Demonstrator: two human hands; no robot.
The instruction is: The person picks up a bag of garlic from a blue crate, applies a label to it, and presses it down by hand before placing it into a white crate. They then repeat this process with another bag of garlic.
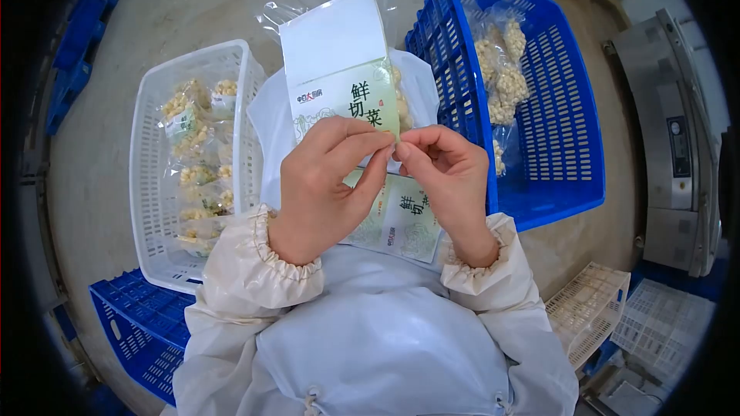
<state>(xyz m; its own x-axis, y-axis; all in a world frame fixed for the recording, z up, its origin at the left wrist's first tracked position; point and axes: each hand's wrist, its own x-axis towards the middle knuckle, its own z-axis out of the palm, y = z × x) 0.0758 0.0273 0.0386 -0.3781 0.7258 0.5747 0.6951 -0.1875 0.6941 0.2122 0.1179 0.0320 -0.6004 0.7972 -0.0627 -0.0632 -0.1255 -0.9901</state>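
Observation:
A green-and-white printed label sheet (339, 88) with large dark characters spreads out over my lap, its upper part plain white. At the sheet's right edge my left hand (327, 181) pinches with thumb and forefinger. My right hand (447, 181) pinches the same spot, and the fingertips of both hands almost meet. Beneath my hands, more printed labels (397, 219) rest on my apron. A clear plastic bag (403, 100) with pale pieces in it shows partly behind the label sheet; the rest of it is hidden.
On the left stands a white basket (142, 177) with several bags of pale yellow pieces (196, 135). A blue crate (566, 185) on the right holds similar bags (505, 92). Another blue crate (142, 312) sits at lower left. A metal machine (671, 208) is at far right.

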